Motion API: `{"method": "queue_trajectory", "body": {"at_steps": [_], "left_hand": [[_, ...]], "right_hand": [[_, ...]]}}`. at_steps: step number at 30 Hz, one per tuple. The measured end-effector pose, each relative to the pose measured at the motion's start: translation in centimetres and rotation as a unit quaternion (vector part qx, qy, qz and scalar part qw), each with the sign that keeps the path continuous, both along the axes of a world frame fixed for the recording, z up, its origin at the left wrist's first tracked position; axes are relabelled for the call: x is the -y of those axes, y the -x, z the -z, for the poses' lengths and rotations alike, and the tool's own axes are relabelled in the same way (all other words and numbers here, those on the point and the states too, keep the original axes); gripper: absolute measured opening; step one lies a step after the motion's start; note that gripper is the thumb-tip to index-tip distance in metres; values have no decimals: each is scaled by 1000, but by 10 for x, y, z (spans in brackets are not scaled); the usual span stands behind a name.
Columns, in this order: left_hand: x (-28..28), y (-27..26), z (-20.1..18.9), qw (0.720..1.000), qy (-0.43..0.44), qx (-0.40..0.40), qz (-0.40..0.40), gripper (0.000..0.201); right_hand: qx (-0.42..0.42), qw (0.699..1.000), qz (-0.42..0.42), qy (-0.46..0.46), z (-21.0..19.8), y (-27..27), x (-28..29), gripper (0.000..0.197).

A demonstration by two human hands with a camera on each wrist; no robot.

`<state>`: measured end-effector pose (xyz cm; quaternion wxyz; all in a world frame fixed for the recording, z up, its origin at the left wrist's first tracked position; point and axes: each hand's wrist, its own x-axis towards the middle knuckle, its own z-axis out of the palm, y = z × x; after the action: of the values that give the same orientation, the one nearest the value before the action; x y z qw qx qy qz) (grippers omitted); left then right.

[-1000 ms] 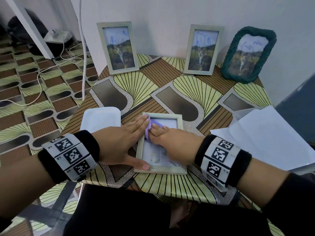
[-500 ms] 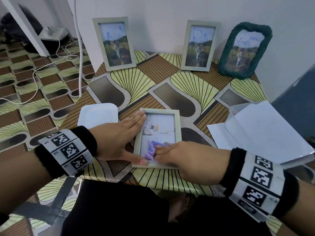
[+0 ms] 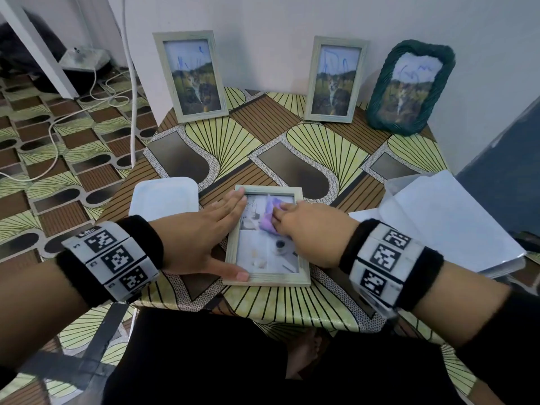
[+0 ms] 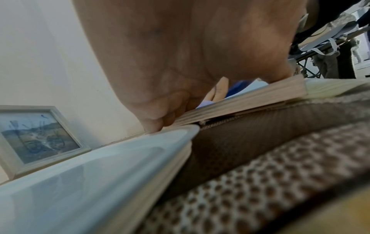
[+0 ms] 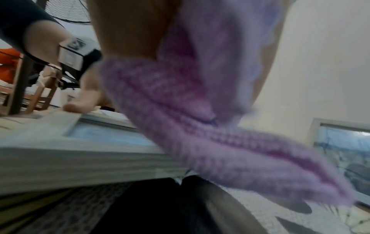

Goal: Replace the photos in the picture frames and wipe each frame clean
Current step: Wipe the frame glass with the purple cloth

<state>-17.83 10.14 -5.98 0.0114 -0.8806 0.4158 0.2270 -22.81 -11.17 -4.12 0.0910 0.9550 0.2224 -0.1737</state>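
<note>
Flat frame point(image 3: 267, 280) at table's 6 o'clock edge; L hand point(image 3: 198, 238) flat, fingers straight, bracing its 9 o'clock rail; R hand point(image 3: 309, 232) pinches purple cloth point(image 3: 270, 219) on glass near 12; wipe w/ light overlapping strokes; do corners, rails

Left hand point(image 3: 198, 238) flat w/ fingers straight, thumb out; right hand point(image 3: 306, 232) fingers curled, pressing down.

Head view looks down from above; both wrist views sit low, close, sharing the flat frame point(image 3: 267, 280)
</note>
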Motion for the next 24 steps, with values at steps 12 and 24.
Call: {"method": "queue_trajectory", "body": {"at_steps": [12, 24], "left_hand": [[2, 3, 0, 1000, -2, 10, -3, 127], [1, -2, 0, 1000, -16, 8, 14, 130]], "right_hand": [[-53, 990, 27, -128, 10, -16, -22, 63], [-90, 978, -92, -165, 13, 29, 0, 42]]}}
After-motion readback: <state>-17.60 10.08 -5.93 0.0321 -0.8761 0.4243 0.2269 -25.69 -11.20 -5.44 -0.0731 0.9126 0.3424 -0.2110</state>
